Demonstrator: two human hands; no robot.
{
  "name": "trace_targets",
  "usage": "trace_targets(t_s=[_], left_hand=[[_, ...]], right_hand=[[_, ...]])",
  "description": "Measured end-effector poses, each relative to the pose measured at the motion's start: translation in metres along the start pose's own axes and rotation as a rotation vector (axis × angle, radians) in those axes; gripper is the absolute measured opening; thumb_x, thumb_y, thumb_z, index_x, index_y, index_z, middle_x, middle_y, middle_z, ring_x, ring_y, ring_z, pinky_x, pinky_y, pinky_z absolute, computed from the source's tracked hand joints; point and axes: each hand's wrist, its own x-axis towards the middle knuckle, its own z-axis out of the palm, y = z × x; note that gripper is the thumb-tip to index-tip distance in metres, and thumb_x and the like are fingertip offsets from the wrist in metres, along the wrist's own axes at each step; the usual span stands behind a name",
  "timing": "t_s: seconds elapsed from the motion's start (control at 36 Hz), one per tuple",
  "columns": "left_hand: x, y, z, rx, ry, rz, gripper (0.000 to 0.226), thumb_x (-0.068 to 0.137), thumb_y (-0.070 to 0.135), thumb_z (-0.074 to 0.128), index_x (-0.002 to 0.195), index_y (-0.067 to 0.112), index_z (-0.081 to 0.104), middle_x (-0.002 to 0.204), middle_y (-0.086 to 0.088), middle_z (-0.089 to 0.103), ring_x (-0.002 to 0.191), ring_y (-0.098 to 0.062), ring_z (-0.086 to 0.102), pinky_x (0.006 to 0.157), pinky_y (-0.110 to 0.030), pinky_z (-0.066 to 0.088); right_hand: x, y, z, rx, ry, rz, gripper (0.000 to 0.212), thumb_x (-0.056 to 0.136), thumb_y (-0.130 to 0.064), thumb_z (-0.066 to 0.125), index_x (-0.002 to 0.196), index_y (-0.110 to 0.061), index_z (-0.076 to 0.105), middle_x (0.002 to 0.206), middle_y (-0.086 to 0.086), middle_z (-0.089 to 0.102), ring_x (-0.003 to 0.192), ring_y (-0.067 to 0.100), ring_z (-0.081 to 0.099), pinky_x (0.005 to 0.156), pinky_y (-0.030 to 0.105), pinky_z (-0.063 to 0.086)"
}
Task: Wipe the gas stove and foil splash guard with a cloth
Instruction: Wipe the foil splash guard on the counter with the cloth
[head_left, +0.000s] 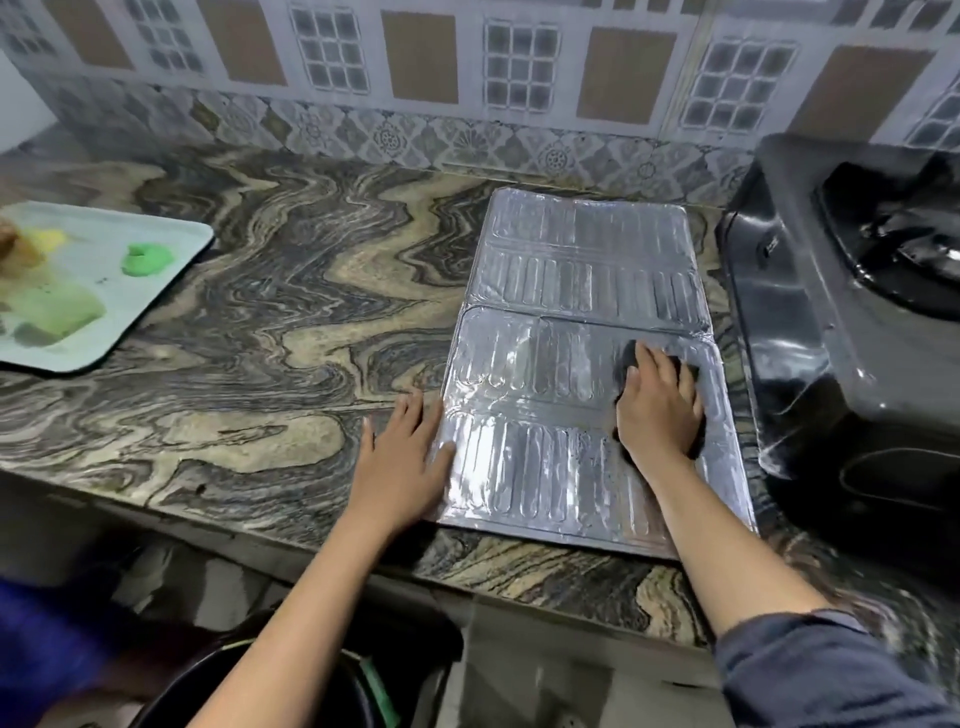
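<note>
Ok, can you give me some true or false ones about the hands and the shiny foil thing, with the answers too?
1. The foil splash guard lies flat on the counter. True.
2. The right hand presses a white cloth. False: the cloth is dark.
3. The left hand rests on the foil's left edge. True.
4. The gas stove sits left of the foil. False: the gas stove is on its right.
5. The tray holds green things. True.
</note>
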Motion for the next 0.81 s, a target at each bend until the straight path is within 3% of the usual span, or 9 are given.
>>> trace_targets(t_s=[0.19,0.42,0.56,0.81], left_hand=[[-0.015,-0.017,0.016,0.05,0.085,0.071,0.063,0.092,0.051,0.006,0.15,0.029,-0.003,0.158,0.01,-0.008,0.144,-0.003,-0.014,0.114,-0.033,-0.013],[-0.014,-0.017,0.017,0.047,0.088,0.057,0.057,0.097,0.043,0.01,0.149,0.026,-0.006,0.155,0.012,-0.013,0.141,-0.001,-0.017,0.115,-0.034,-0.013],[-0.015,-0.015,0.017,0.054,0.097,0.046,0.056,0.099,0.04,0.012,0.149,0.024,-0.006,0.154,0.013,-0.015,0.143,-0.003,-0.015,0.116,-0.034,-0.012],[-0.016,-0.012,0.015,0.048,0.09,0.033,0.054,0.1,0.036,0.012,0.149,0.026,-0.008,0.158,0.01,-0.01,0.144,-0.005,-0.013,0.116,-0.034,-0.012]], right_hand=[[-0.007,-0.034,0.019,0.042,0.088,0.137,0.04,0.099,-0.026,0.033,0.138,-0.023,0.04,0.15,-0.003,0.034,0.139,0.03,0.021,0.113,0.048,0.014],[-0.017,-0.09,0.047,0.058,0.068,0.055,0.037,0.096,-0.024,0.038,0.133,-0.024,0.045,0.145,-0.004,0.04,0.135,0.03,0.028,0.112,0.047,0.019],[-0.026,-0.12,0.058,0.069,-0.059,-0.095,0.039,0.098,-0.027,0.035,0.136,-0.03,0.04,0.148,-0.006,0.036,0.139,0.028,0.023,0.113,0.044,0.016],[-0.031,-0.129,0.062,-0.044,-0.364,-0.603,0.042,0.1,-0.033,0.029,0.141,-0.038,0.031,0.15,-0.015,0.031,0.142,0.02,0.02,0.113,0.04,0.017]])
